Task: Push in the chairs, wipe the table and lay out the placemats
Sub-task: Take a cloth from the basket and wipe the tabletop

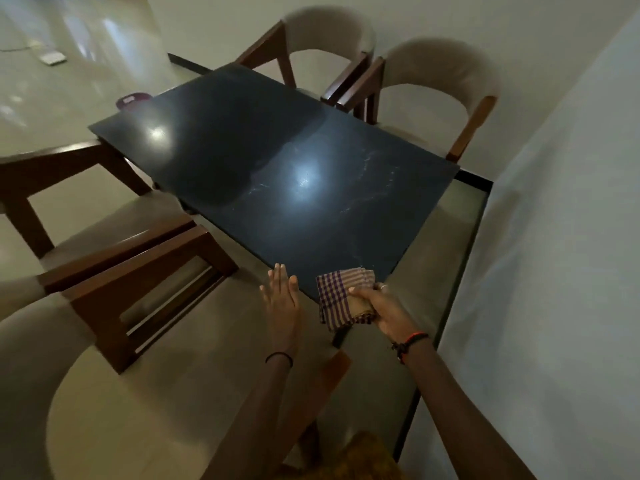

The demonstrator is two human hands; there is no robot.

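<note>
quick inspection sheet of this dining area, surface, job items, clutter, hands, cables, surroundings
surface: dark table bare, glossy, faint streaks near its right side
job's things: checked cloth at the near table corner; four chairs, two far, two near left; no placemats seen
clutter: purple object on the floor past the far table edge
hands: left hand open and flat at the table edge; right hand gripping the cloth
cables: thin cord on the far floor, blurred
surroundings: tiled floor, pale wall to the right

The dark tabletop point(277, 174) lies bare across mid-frame; chairs point(114, 271) crowd its left edge; a wall point(554, 237) closes the right.
</note>
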